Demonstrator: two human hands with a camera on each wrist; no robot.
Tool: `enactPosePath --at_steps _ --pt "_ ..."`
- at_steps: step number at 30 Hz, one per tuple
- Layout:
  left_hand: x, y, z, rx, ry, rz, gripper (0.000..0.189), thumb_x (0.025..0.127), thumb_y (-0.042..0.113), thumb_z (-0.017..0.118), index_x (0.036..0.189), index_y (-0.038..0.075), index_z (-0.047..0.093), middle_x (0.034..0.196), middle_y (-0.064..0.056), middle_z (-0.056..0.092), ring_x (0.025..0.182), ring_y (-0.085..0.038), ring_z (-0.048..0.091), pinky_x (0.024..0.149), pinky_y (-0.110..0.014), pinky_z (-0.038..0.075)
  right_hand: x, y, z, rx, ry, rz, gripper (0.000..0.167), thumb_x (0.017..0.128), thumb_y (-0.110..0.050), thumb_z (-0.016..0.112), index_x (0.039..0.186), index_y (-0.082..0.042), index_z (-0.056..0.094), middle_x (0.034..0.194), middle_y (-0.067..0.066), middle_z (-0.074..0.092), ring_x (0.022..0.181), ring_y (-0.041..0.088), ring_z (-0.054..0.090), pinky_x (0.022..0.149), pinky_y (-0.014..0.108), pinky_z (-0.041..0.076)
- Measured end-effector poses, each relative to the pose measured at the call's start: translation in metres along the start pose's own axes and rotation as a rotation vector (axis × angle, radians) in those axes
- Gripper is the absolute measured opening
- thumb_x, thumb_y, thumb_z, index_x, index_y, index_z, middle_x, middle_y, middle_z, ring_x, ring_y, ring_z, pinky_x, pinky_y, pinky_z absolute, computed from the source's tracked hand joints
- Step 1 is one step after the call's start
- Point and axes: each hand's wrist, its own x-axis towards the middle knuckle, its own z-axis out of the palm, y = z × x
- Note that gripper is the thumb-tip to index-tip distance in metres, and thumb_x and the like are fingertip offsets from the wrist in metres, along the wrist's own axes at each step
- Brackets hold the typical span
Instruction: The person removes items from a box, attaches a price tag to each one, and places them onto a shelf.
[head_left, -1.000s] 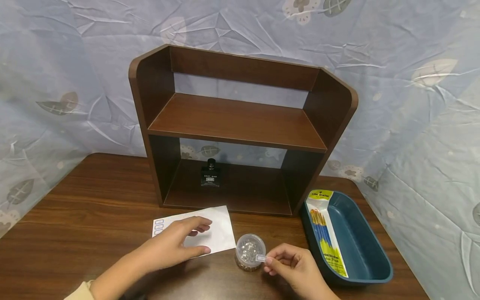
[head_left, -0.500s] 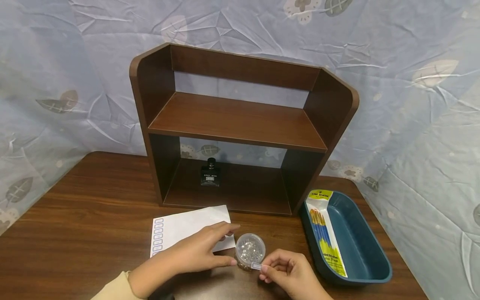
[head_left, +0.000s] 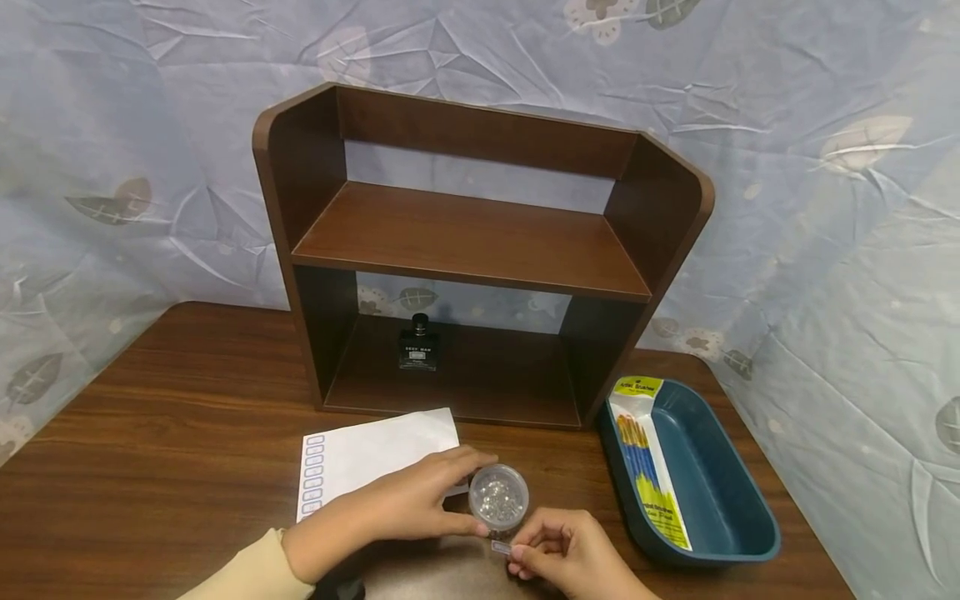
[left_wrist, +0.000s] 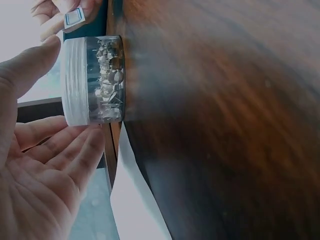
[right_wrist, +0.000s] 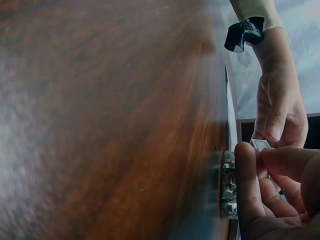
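A small round clear jar (head_left: 498, 498) with a translucent lid stands on the table. Inside it are shiny metal pieces that look like thumbtacks (left_wrist: 109, 77). My left hand (head_left: 423, 496) is at the jar's left side, thumb and fingers spread around it; in the left wrist view the fingertips meet the lid's edge. Whether the thumb touches the jar I cannot tell. Just in front of the jar, my right hand (head_left: 573, 550) pinches a small blue-bordered label sticker (head_left: 501, 547) between thumb and index finger. A white sheet of labels (head_left: 375, 450) lies partly under my left forearm and hand.
Behind the jar stands a brown two-tier shelf (head_left: 472, 237) with a black perfume bottle (head_left: 417, 346) on its lower level. At the right is a dark teal tray (head_left: 750, 483) holding a pack of artist brushes (head_left: 647, 458). Patterned fabric (head_left: 150, 100) hangs around the table.
My left hand has moved right from over the label sheet to the jar. My right hand has brought the label sticker from beside the lid down and left to the jar's front.
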Motion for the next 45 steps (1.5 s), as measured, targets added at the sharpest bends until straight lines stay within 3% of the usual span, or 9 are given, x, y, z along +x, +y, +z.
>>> enactPosePath --at_steps 12,24,38,45 --pt "0.0044 -0.0013 0.0049 0.013 -0.009 -0.025 0.074 0.091 0.039 0.082 0.149 0.003 0.053 0.144 -0.006 0.064 0.133 -0.02 0.061 0.115 -0.039 0.052 0.0023 0.0024 0.0028 0.018 0.026 0.084 0.016 0.096 -0.002 0.07 0.097 0.014 0.068 0.09 0.036 0.072 0.082 0.003 0.074 0.074 0.024 0.065" --pt "0.0074 -0.0024 0.0053 0.019 0.003 -0.017 0.066 0.089 0.032 0.084 0.144 0.008 0.057 0.14 -0.005 0.068 0.131 -0.019 0.064 0.113 -0.039 0.053 0.0065 0.0022 0.0063 -0.044 0.077 0.066 0.022 0.096 -0.008 0.073 0.094 0.013 0.07 0.086 0.036 0.071 0.077 0.001 0.072 0.071 0.026 0.065" --pt "0.0073 -0.0018 0.0057 -0.005 0.003 -0.019 0.064 0.088 0.03 0.086 0.141 0.01 0.058 0.135 -0.003 0.07 0.127 -0.015 0.065 0.111 -0.036 0.054 0.0076 0.0011 0.0086 -0.04 0.098 0.12 0.023 0.096 -0.009 0.073 0.094 0.014 0.07 0.088 0.031 0.074 0.077 0.001 0.073 0.072 0.022 0.064" --pt "0.0054 0.0021 0.0096 0.042 0.02 -0.058 0.07 0.084 0.031 0.088 0.142 0.009 0.056 0.138 -0.005 0.068 0.129 -0.018 0.064 0.111 -0.038 0.054 0.008 0.0027 0.0102 -0.023 0.106 0.142 0.025 0.096 -0.009 0.074 0.094 0.015 0.069 0.089 0.03 0.075 0.077 0.002 0.074 0.072 0.022 0.064"
